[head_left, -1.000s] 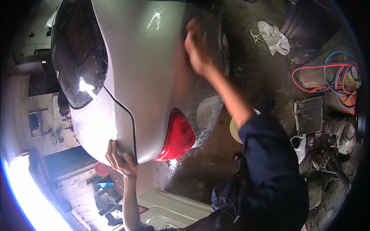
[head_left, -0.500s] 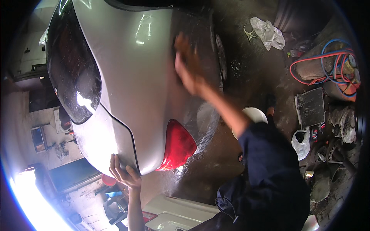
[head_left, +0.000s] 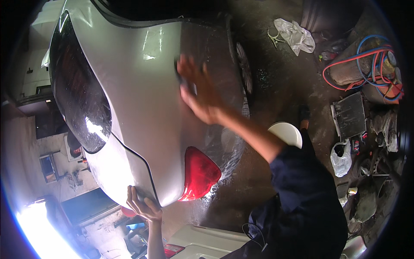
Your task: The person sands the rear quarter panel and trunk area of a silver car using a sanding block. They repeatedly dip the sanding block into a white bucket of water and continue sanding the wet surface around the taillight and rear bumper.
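Resting on the edge of the boot lid (head_left: 114, 170), just left of the red tail light (head_left: 200, 175), the left hand (head_left: 145, 210) is held open, with its fingers laid along the bright metal and its thumb kept apart, near the dark seam. Above the same tail light, the right hand (head_left: 198, 93) is set palm down on the rear quarter panel (head_left: 151, 103), its fingers pointed up and away from the lamp. A small dark item (head_left: 186, 81) is partly seen between its thumb and fingers; the item is mostly covered and blurred, so whether it is gripped or only pressed cannot be told.

The silver car (head_left: 123, 56) is spread upward and leftward from the tail light, with the rear window (head_left: 82, 95) set to the upper left and a wheel (head_left: 244, 69) seen to the upper right. Well to the right of the lamp, past a round white bucket (head_left: 288, 133), a white plastic bag (head_left: 340, 160) is placed on the floor, and higher up red and blue hoses (head_left: 362, 56) are looped over a cylinder (head_left: 345, 71). Below the lamp, part of a pale second vehicle (head_left: 207, 241) is shown.
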